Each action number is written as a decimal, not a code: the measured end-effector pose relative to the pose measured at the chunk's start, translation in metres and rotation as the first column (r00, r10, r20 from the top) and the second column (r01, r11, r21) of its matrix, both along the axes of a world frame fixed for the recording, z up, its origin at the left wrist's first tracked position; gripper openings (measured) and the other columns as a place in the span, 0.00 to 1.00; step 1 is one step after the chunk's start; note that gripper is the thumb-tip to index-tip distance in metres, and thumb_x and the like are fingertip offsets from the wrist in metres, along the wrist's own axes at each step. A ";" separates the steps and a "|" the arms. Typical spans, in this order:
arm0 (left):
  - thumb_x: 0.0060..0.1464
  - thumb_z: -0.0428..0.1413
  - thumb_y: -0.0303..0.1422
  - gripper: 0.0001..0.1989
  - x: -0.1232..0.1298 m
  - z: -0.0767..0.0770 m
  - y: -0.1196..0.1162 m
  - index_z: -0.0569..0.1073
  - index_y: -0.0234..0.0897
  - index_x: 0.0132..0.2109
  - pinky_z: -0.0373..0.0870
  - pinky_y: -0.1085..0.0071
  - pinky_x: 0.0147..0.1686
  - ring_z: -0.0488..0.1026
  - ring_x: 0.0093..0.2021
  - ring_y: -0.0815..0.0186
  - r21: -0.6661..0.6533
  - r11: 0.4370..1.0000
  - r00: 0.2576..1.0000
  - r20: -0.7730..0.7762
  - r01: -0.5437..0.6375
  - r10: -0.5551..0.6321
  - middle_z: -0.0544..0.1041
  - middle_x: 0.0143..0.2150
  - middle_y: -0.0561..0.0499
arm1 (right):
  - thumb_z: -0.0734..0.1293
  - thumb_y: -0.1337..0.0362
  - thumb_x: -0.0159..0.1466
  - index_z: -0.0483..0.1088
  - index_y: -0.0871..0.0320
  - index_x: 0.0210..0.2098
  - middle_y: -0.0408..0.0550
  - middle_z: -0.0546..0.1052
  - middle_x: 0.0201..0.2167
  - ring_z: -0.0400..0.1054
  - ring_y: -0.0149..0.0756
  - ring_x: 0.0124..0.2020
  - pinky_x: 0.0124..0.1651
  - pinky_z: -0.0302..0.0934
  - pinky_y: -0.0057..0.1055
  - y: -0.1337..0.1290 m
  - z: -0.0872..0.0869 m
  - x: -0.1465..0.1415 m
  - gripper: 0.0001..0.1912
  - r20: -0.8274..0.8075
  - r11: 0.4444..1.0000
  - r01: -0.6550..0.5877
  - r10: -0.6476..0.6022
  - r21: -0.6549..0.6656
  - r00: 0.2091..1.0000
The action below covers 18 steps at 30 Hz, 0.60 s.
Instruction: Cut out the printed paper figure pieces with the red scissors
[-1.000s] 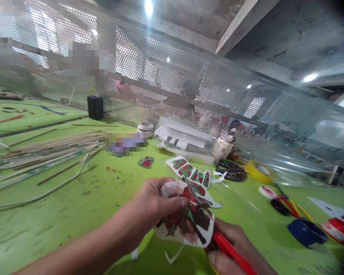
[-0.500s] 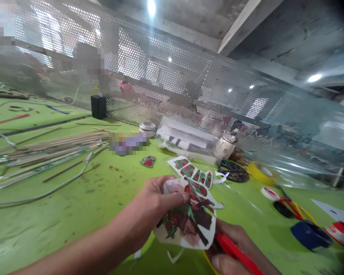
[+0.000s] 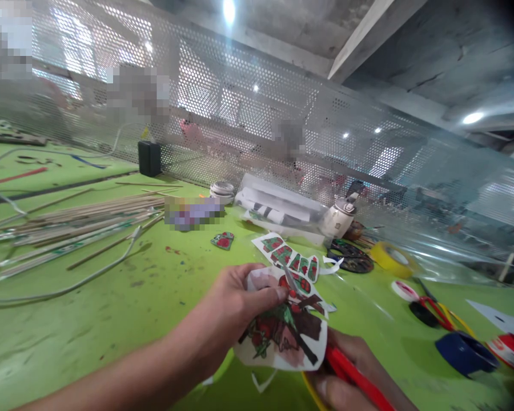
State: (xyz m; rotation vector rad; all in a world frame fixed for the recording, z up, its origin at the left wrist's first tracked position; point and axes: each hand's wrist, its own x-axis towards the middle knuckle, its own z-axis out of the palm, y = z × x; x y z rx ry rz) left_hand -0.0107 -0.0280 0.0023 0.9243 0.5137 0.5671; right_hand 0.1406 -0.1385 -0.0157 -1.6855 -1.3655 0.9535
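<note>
My left hand (image 3: 235,302) pinches a painted paper cutout (image 3: 278,351) between thumb and fingers. The cutout has a white border and red, green, brown and pink shapes. My right hand (image 3: 353,351) grips scissors (image 3: 354,375) with red and yellow handles, at the paper's lower right edge. Their blade tip shows above the paper near my left thumb, and the rest of the blades is partly hidden. Just beyond lies a white paper strip (image 3: 268,244) printed with several red and green pieces. A small cut piece (image 3: 223,240) of the same pattern lies on the table.
Bamboo sticks (image 3: 98,214) and a white cable (image 3: 124,251) lie on the green table (image 3: 154,319) at left. To the right are yellow tape (image 3: 392,260), other scissors (image 3: 441,311) and a blue tape roll (image 3: 466,353). A white kettle-shaped container (image 3: 340,217) stands before the perforated screen (image 3: 240,114).
The paper and both hands have shifted very slightly right in view, along with the whole scene. The holds on the paper and scissors look the same.
</note>
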 end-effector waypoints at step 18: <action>0.33 0.69 0.30 0.13 0.000 0.006 -0.001 0.73 0.31 0.26 0.74 0.71 0.23 0.75 0.20 0.64 0.008 1.000 1.000 -0.001 -0.026 0.026 0.80 0.23 0.43 | 0.67 0.73 0.52 0.78 0.61 0.33 0.46 0.78 0.26 0.72 0.40 0.28 0.34 0.68 0.30 -0.001 0.001 0.002 0.11 0.182 1.000 -0.019 0.020 -0.007 0.983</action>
